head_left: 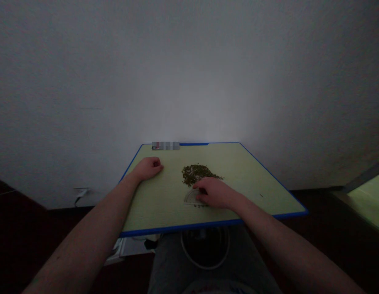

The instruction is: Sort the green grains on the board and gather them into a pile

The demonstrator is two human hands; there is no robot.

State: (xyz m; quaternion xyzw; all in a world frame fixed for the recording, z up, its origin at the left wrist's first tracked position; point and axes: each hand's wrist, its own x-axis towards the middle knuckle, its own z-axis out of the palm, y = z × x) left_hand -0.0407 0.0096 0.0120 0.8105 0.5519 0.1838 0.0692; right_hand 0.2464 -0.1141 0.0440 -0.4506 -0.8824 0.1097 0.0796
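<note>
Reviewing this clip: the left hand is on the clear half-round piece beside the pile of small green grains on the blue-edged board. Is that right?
No, it is the right hand that is on the clear half-round piece, as the head view shows. The left hand lies curled away from it. The pile of small green grains and the blue-edged board are as you said.

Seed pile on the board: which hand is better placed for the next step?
Probably the right. The right hand is over a clear half-round plastic piece, right at the near edge of the green seed pile. The left hand lies curled on the board, apart from the pile.
</note>
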